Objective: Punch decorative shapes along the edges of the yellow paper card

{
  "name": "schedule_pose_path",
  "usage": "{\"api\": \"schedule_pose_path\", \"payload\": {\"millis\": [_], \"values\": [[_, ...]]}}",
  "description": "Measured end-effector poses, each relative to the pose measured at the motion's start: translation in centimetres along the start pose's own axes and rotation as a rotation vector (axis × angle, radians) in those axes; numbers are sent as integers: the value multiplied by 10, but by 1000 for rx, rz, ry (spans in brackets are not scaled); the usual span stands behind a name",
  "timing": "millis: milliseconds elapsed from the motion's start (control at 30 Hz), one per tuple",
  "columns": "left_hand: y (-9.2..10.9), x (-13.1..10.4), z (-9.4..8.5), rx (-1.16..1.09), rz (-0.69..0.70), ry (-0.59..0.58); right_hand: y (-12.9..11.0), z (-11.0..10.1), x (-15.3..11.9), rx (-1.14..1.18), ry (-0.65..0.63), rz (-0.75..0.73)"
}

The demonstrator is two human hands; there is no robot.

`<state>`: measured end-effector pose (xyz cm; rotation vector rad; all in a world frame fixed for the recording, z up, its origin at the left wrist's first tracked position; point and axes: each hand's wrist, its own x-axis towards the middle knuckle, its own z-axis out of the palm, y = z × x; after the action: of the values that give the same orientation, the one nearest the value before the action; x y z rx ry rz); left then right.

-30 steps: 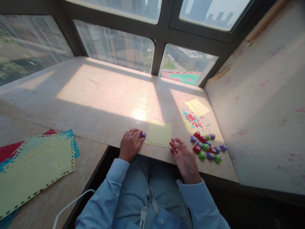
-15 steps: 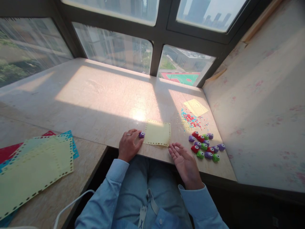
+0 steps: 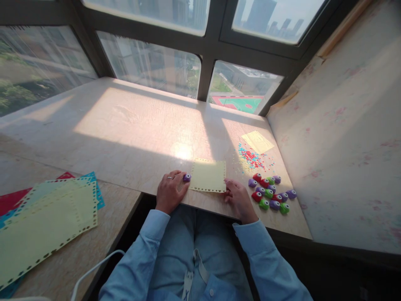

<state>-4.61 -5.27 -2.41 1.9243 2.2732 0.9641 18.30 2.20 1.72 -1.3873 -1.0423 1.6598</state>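
Note:
A pale yellow sheet of paper [image 3: 208, 175] lies on the board near its front edge, with small holes punched along its borders. My left hand [image 3: 170, 192] is closed around a small purple craft hole punch [image 3: 187, 177], which sits against the sheet's left edge. At the sheet's lower right corner, my right hand [image 3: 238, 198] has its thumb and fingers closed on the paper's edge. Its fingertips are partly hidden.
Several red, green and purple punches [image 3: 268, 193] stand at the right. Behind them lie punched-out paper bits [image 3: 250, 159] and a yellow paper piece [image 3: 257, 142]. Punched coloured sheets [image 3: 62, 217] are stacked at left, near a white cable [image 3: 94, 265]. Windows and a papered wall [image 3: 344, 146] border the surface.
My right hand has turned from palm up with fingers extended to palm down, and its fingers have closed on the sheet's right edge. The sheet has shifted slightly; my left hand stays in place.

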Motion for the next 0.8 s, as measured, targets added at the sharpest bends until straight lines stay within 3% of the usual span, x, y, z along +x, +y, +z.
{"api": "schedule_pose_path", "payload": {"millis": [100, 200, 433, 800], "values": [[0, 1, 0, -9, -13, 0, -4, -2, 16, -351, -38, -100], [0, 1, 1, -22, -21, 7, -4, -3, 27, -463, -74, -153], [0, 4, 2, -58, -89, 9, 6, -8, 31, -481, -67, -275], [-2, 7, 0, -114, -146, -44, 10, -14, 29, -373, -72, -261]]}}
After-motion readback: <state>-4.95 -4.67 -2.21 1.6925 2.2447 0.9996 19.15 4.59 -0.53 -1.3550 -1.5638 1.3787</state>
